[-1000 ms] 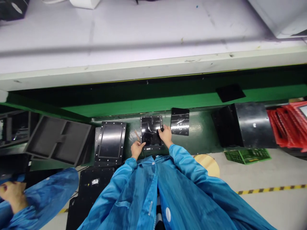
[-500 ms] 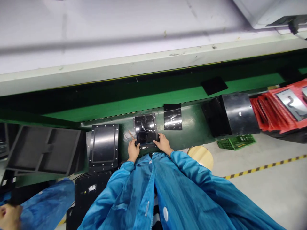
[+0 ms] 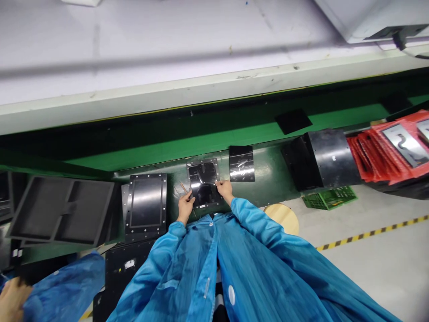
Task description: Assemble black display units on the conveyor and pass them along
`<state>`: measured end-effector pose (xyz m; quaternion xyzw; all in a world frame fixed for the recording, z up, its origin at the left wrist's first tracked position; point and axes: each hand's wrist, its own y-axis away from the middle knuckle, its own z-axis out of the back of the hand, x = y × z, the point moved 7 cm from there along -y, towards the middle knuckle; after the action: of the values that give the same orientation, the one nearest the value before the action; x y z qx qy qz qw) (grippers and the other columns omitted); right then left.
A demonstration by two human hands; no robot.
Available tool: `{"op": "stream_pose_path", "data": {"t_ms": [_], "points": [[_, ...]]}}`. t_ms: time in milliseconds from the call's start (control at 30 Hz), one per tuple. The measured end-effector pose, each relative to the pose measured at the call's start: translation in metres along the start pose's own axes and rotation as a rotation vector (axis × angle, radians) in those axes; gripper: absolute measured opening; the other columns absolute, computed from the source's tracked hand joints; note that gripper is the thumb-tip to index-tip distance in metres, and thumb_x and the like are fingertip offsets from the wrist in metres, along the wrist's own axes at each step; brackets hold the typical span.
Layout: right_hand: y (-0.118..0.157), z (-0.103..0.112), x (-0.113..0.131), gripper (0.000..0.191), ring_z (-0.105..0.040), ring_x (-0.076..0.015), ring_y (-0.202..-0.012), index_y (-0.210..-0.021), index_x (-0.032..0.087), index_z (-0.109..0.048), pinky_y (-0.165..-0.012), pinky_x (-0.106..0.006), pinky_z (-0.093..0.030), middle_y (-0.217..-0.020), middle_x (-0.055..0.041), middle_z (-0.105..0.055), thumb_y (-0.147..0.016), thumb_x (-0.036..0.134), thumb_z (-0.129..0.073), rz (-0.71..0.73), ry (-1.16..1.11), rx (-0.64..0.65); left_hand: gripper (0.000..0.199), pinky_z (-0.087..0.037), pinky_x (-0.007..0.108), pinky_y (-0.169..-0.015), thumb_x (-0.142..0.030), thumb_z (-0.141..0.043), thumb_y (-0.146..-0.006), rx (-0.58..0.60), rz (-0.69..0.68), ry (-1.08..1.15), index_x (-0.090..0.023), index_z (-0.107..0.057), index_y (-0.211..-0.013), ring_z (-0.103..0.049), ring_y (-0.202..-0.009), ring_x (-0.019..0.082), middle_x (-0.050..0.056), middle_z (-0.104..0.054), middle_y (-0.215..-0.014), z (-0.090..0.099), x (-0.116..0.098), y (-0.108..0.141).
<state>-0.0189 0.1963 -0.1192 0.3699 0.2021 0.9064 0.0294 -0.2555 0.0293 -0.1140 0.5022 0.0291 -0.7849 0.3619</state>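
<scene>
A glossy black panel (image 3: 205,180) lies in a dark frame plate with bright dots along its rim, on the green bench right before me. My left hand (image 3: 186,207) grips the panel's left edge near the lower corner, thumb and fingers bent together. At the right edge, a bit higher up, my right hand (image 3: 225,189) pinches the panel between thumb and curled fingers. Thin copper-coloured tweezers (image 3: 183,187), or a similar slim tool, lie just left of the panel. To the right rests another glossy black sheet (image 3: 241,163).
Left of me lie a dotted black plate (image 3: 148,203) and a dark two-part tray (image 3: 62,210). A black box-like stack (image 3: 333,157), red padded sleeves (image 3: 378,152), a green crate (image 3: 330,198) and a round wooden stool (image 3: 282,218) are to the right. A co-worker's hand (image 3: 15,297) shows lower left.
My right hand has moved up along the panel's right edge. My left hand has shifted slightly up its left edge. The co-worker's hand at lower left has moved too.
</scene>
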Motion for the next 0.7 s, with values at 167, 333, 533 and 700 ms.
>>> {"op": "stream_pose_path", "data": {"t_ms": [167, 333, 533, 700], "points": [[0.002, 0.009, -0.004, 0.021, -0.074, -0.0201, -0.092, -0.087, 0.023, -0.077, -0.085, -0.027, -0.054, -0.091, -0.0044, -0.079, -0.095, 0.039, -0.066, -0.057, -0.011, 0.009, 0.05, -0.054, 0.038, -0.106, -0.019, -0.076, -0.085, 0.062, -0.097, -0.202, -0.019, -0.076, -0.135, -0.067, -0.095, 0.019, 0.009, -0.064, -0.113, -0.003, -0.021, -0.003], [0.017, 0.024, -0.013, 0.039, -0.072, -0.0206, -0.104, -0.114, 0.021, -0.07, -0.089, -0.028, -0.052, -0.115, -0.0067, -0.077, -0.08, 0.035, -0.086, 0.013, 0.059, 0.032, 0.08, -0.054, 0.037, -0.099, -0.027, -0.085, -0.081, 0.055, -0.055, -0.355, -0.019, -0.054, -0.154, -0.069, -0.109, 0.025, 0.011, -0.068, -0.119, 0.001, -0.028, 0.008], [0.053, 0.021, -0.043, 0.044, -0.07, -0.021, -0.088, -0.101, 0.023, -0.064, -0.073, -0.028, -0.043, -0.093, -0.0024, -0.075, -0.074, 0.041, -0.094, -0.009, 0.239, 0.188, 0.037, -0.051, 0.033, -0.084, -0.042, -0.086, -0.082, 0.243, 0.165, -0.61, -0.022, -0.065, -0.104, -0.075, -0.101, 0.028, 0.006, -0.078, -0.093, -0.003, -0.013, 0.032], [0.062, 0.021, -0.054, 0.035, -0.07, -0.0178, -0.085, -0.091, 0.023, -0.062, -0.073, -0.025, -0.041, -0.089, -0.0007, -0.074, -0.076, 0.033, -0.091, -0.028, 0.181, 0.218, 0.031, -0.05, 0.033, -0.082, -0.044, -0.082, -0.083, 0.281, 0.229, -0.673, -0.025, -0.062, -0.097, -0.075, -0.103, 0.029, 0.007, -0.08, -0.1, -0.004, -0.013, 0.033]]}}
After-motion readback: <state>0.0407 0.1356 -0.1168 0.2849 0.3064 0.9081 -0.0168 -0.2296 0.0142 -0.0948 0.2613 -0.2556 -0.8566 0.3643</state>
